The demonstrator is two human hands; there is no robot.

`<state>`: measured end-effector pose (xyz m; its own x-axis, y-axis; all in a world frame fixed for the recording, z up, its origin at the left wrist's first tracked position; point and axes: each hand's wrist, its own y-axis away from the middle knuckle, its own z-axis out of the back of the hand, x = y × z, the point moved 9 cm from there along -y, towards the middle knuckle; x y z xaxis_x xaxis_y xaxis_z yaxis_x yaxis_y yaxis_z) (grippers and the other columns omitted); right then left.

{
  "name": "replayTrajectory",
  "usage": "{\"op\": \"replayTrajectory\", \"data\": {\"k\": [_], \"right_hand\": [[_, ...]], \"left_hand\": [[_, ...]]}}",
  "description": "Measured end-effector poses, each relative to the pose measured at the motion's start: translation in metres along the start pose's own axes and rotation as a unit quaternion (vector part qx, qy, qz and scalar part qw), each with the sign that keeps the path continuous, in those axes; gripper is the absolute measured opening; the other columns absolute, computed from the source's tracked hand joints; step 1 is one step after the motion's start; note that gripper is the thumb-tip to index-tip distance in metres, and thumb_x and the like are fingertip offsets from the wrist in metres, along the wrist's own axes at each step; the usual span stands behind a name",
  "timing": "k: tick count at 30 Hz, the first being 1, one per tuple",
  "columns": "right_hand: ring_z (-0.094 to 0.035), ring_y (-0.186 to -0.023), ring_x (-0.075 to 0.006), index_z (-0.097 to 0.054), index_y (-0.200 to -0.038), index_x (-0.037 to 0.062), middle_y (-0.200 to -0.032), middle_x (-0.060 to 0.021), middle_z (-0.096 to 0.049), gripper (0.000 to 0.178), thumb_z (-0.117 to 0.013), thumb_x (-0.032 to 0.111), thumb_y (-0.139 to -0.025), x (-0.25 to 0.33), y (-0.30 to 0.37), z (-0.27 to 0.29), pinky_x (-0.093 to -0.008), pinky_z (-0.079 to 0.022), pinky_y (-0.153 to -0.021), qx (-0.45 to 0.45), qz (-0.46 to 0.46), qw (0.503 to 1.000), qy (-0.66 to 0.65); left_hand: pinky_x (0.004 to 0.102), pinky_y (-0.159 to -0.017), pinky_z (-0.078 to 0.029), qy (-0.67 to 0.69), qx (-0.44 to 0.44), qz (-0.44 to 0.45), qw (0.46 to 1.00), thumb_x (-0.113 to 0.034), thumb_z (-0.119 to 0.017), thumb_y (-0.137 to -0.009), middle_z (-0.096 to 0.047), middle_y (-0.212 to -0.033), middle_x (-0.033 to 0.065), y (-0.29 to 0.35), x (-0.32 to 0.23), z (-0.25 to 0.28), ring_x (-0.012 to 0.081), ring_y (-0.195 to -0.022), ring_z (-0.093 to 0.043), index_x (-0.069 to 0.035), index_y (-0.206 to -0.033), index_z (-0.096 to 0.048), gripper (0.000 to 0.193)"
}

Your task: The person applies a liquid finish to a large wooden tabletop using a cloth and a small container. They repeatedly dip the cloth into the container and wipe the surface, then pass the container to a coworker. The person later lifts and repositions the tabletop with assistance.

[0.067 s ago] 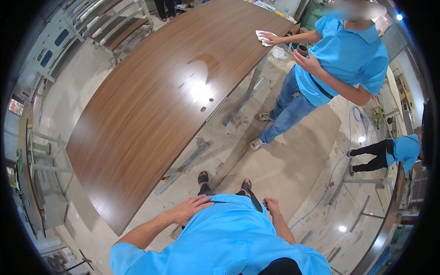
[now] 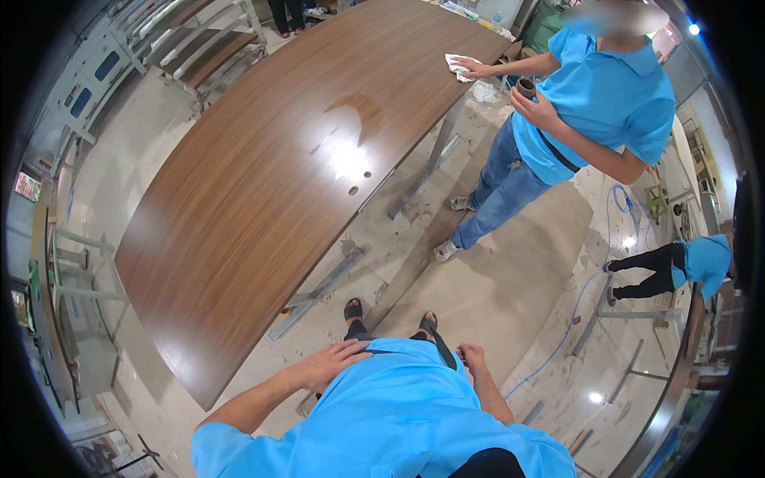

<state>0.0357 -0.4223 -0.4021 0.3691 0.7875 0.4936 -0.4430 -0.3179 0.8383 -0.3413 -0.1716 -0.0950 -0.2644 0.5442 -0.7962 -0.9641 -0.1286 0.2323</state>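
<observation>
Both of my hands hold nothing: my left hand lies flat, fingers spread, on the front of my blue shirt, and my right hand rests loosely curled against the shirt's right side, thumb just touching the cloth. Below the shirt's hem my sandalled feet stand on a dusty concrete floor. Just beyond the feet, to the left, a long curved wooden tabletop stretches away, glossy brown with a bright glare and two small round holes near its right edge, on grey metal legs. At the tabletop's far end another person in a blue shirt presses a white cloth onto the wood. A blue hose trails over the floor right of the tabletop.
</observation>
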Motion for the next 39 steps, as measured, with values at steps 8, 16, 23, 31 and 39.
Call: {"op": "replayTrajectory", "data": {"k": [8,16,23,31,39], "right_hand": [[-0.068,-0.068,-0.0132,-0.074,-0.098,0.0043,-0.084,-0.0062,-0.074,0.026,-0.067,0.029,-0.101,0.008,-0.012,-0.009,-0.0282,-0.055,-0.056,0.007,0.005,1.000,0.005],[-0.068,-0.069,-0.0136,-0.073,-0.098,0.0027,-0.084,-0.0067,-0.073,0.028,-0.068,0.030,-0.101,0.015,-0.019,-0.006,-0.0272,-0.053,-0.055,0.002,-0.017,0.999,0.033],[-0.065,-0.065,-0.0131,-0.071,-0.096,0.0026,-0.081,-0.0066,-0.071,0.026,-0.069,0.028,-0.100,0.028,-0.034,0.010,-0.0266,-0.052,-0.054,-0.002,0.003,1.000,-0.024],[-0.063,-0.065,-0.0128,-0.070,-0.095,0.0048,-0.082,-0.0050,-0.070,0.024,-0.064,0.026,-0.104,0.031,-0.034,0.019,-0.0268,-0.050,-0.054,0.019,-0.011,1.000,-0.022],[-0.067,-0.067,-0.0136,-0.073,-0.096,0.0026,-0.083,-0.0071,-0.072,0.024,-0.068,0.026,-0.101,0.030,-0.033,0.020,-0.0254,-0.052,-0.052,-0.007,-0.029,1.000,-0.008]], "left_hand": [[0.0568,-0.126,-0.025,0.001,-0.013,0.003,1.000,-0.033,-0.078,-0.084,-0.024,-0.171,0.0192,-0.006,0.009,0.009,0.0434,-0.156,-0.025,-0.016,-0.165,-0.027,0.097],[0.0555,-0.126,-0.025,-0.014,0.004,0.016,1.000,-0.033,-0.077,-0.083,-0.024,-0.171,0.0194,-0.010,0.011,0.012,0.0435,-0.156,-0.025,-0.016,-0.166,-0.026,0.098],[0.0552,-0.125,-0.026,-0.015,-0.001,0.026,1.000,-0.038,-0.077,-0.083,-0.022,-0.171,0.0183,-0.020,0.007,0.006,0.0422,-0.156,-0.025,-0.016,-0.166,-0.026,0.100],[0.0529,-0.124,-0.029,-0.019,-0.006,0.042,0.999,-0.028,-0.075,-0.085,-0.027,-0.169,0.0213,-0.029,-0.001,0.010,0.0451,-0.154,-0.029,-0.013,-0.164,-0.029,0.093],[0.0546,-0.125,-0.027,-0.012,0.009,0.059,0.998,-0.035,-0.078,-0.085,-0.023,-0.171,0.0187,-0.028,0.000,0.014,0.0417,-0.157,-0.024,-0.018,-0.165,-0.028,0.096]]}}
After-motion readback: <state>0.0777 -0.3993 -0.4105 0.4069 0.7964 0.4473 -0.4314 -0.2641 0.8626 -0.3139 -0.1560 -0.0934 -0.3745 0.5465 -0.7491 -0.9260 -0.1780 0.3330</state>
